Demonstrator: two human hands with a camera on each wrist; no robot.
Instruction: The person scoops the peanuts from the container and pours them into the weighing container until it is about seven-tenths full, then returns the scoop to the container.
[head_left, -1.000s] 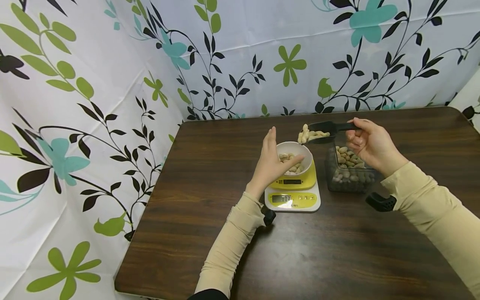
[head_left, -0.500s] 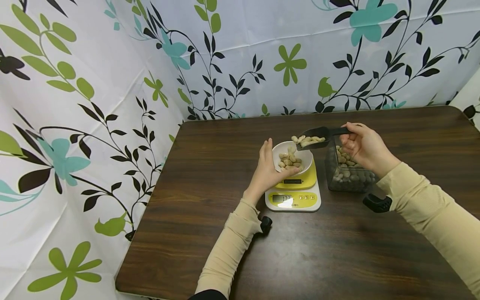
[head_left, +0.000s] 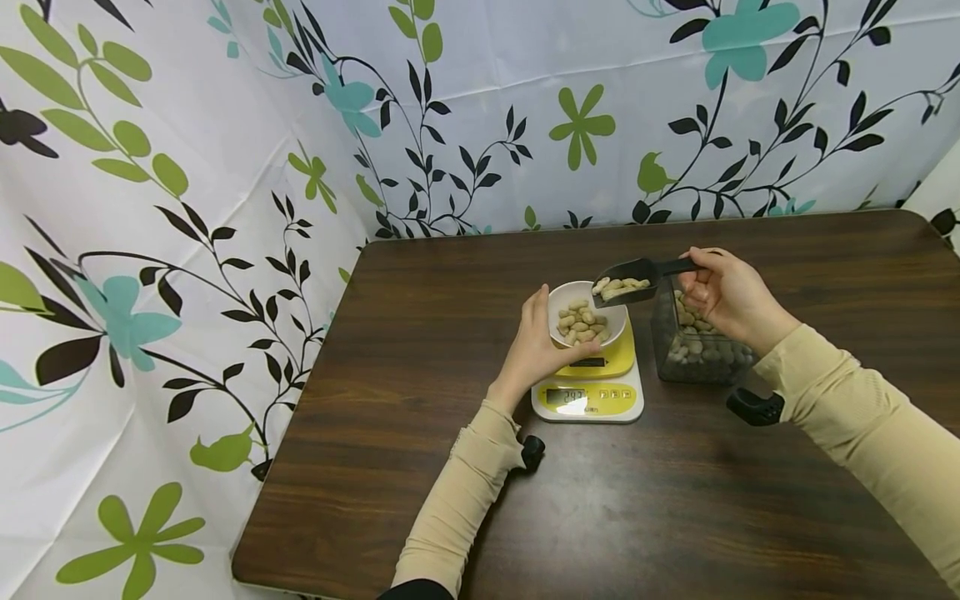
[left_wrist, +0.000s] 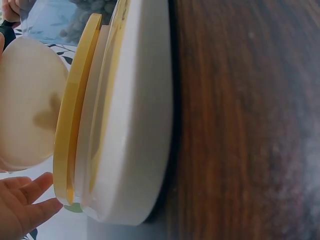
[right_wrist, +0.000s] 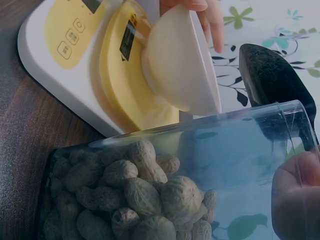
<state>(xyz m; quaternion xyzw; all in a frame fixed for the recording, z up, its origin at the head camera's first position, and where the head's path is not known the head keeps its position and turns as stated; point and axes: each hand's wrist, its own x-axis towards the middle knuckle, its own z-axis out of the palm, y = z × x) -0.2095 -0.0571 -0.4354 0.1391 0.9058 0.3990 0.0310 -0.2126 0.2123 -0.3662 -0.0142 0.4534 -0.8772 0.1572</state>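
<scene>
A white bowl (head_left: 588,338) of unshelled peanuts (head_left: 579,323) rests on the yellow plate of a kitchen scale (head_left: 637,400). My left hand (head_left: 531,354) holds the bowl from the left, thumb along its near side and fingers along its far left side. A black scoop (head_left: 647,270) is pinched by its handle in my right hand (head_left: 731,296). Peanuts lie in the scoop, its lip over the bowl's right rim. In the right wrist view the scoop (right_wrist: 275,77) shows behind the clear tub wall, and the left fingers (right_wrist: 215,25) show past the bowl.
A clear tub (head_left: 701,372) with many peanuts (right_wrist: 142,195) stands right of the scale, under my right hand. The brown table (head_left: 390,400) ends at the back against a patterned curtain (head_left: 480,100). Another curtain hangs on the left.
The scoop has moved left and down to the bowl's rim, its load now smaller. More peanuts are in the bowl. My left hand has closed in on the bowl. The scale's reading has changed.
</scene>
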